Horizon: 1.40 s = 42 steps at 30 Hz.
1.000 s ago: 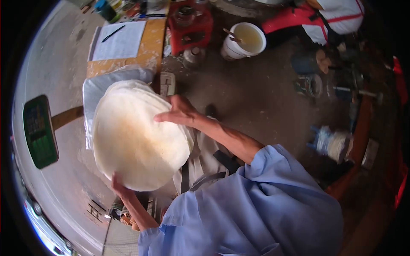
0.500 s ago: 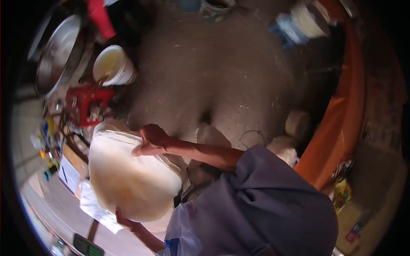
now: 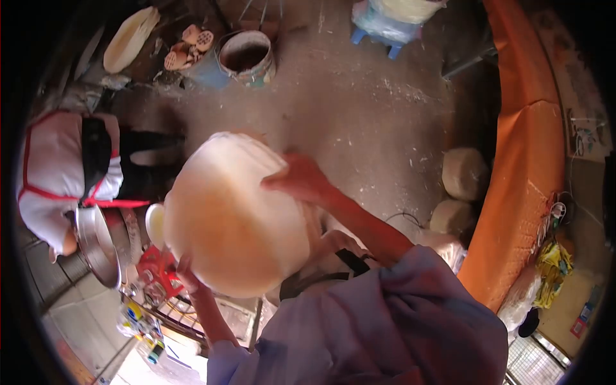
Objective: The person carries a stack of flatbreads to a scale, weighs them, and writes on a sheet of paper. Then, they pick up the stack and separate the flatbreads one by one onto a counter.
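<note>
A stack of large round pale sheets [image 3: 234, 218] fills the middle of the view, browned at its centre and whitish towards the far edge. My left hand [image 3: 187, 276] grips its near left edge, with the fingers partly out of sight. On the opposite edge, my right hand [image 3: 298, 178] is closed, thumb lying on top and fingers hidden beneath. The stack is held up in front of my body, over the floor. Layered edges show along its right side.
At left a person [image 3: 64, 157] bends over a large metal pan [image 3: 97, 247]. A red stool [image 3: 157, 273] and white bucket [image 3: 154, 226] stand beside the stack. Ahead are a round bucket [image 3: 246, 58] and blue stool [image 3: 378, 29]. An orange cover [image 3: 523, 160] runs along the right.
My view has swung left, and both hands have carried the stack away from the tabletop, out over the floor. The person at left has come into fuller view.
</note>
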{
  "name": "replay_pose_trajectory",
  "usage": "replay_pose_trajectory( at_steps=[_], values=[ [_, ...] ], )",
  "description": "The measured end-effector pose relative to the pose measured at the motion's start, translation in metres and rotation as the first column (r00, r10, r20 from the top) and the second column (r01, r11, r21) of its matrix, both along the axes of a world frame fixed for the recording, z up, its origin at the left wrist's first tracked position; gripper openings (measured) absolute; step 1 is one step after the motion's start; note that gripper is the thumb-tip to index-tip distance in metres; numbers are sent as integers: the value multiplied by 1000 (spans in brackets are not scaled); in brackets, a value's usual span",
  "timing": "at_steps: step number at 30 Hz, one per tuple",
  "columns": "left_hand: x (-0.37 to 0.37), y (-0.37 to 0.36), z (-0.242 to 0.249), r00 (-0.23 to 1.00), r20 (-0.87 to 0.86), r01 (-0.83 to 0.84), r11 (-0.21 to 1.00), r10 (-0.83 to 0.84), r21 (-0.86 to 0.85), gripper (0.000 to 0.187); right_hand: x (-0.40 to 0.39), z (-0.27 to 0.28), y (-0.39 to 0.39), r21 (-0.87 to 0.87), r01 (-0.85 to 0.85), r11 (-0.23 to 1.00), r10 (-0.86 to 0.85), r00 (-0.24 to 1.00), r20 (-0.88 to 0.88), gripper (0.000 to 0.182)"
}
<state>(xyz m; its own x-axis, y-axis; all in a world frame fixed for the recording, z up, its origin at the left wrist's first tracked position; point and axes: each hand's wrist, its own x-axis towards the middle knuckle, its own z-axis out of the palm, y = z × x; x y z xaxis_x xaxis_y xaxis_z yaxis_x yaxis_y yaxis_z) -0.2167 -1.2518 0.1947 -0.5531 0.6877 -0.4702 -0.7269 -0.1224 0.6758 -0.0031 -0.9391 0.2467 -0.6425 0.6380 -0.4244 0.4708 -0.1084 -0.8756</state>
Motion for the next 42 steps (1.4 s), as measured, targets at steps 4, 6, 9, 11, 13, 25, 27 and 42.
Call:
replay_pose_trajectory(
  at_steps=[4, 6, 9, 11, 13, 25, 27, 42],
  values=[
    [-68, 149, -29, 978, -94, 168, 967, -188, -191, 53, -3, 11, 115, -86, 192, 978, -195, 980, -39, 37],
    [-78, 240, -6, 973, 29, 230, 968, -228, -99, 51, -5, 18, 175, -85, 266, 960, -270, 962, -38, 37],
    [-100, 355, 5, 956, 94, 284, 958, -278, -50, 45, 0, 27, 247, -158, 401, 902, -410, 912, -24, 39],
    [-120, 432, 8, 928, 101, 361, 933, -359, 5, 44, -1, 45, 302, -187, 491, 851, -504, 863, -25, 40],
    [-111, 516, 43, 898, 137, 418, 908, -418, 28, 44, -3, 54, 356, -163, 526, 835, -539, 841, -48, 41],
    [-141, 895, 98, 908, -24, 420, 907, -419, 34, 54, -56, 54, 740, -76, 465, 882, -471, 877, -97, 42],
    [-154, 956, 104, 903, -40, 429, 901, -427, 60, 52, -72, 59, 804, -44, 454, 890, -456, 883, -109, 43],
    [-254, 1534, 102, 764, 42, 644, 765, -644, 21, 47, -132, 72, 1275, -127, 690, 713, -697, 676, -238, 42]
  ],
)
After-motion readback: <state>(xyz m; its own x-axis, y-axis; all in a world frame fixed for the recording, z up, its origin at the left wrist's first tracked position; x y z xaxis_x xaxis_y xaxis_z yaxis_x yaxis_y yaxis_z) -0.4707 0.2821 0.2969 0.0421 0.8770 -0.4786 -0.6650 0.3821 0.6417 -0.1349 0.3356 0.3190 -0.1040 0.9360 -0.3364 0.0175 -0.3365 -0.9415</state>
